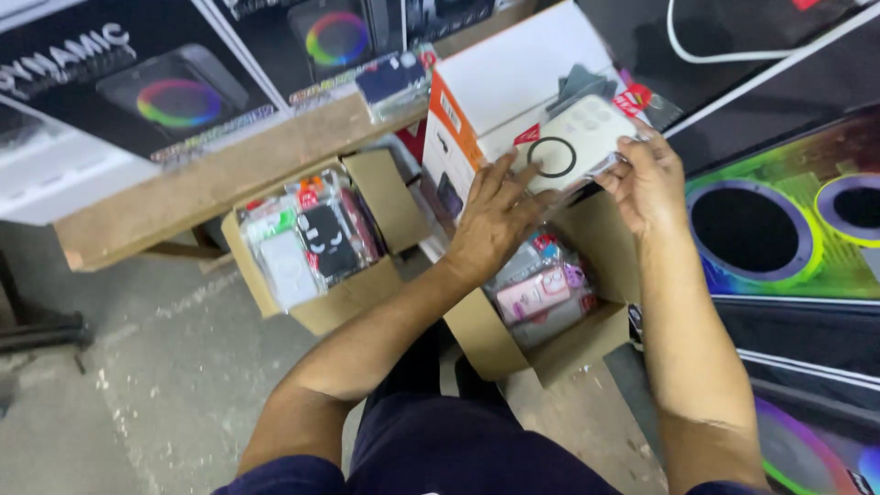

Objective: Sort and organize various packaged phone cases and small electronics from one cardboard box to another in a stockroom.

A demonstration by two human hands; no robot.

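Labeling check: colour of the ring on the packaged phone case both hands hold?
Black ring on pale case; head view.

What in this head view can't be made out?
- Lower contents of the near box: hidden by the left hand and forearm.
- Back of the packaged phone case: faces away; right hand covers its edge.
- Far box: deeper packs buried under the top ones.

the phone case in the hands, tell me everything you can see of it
The phone case is pale, off-white, sealed in a clear glossy plastic sleeve. Its back faces the camera, with a dark ring at the middle and a raised camera cutout near the top. It is held tilted above an open cardboard box of more cases. The left hand grips its lower edge, the right hand its right edge.
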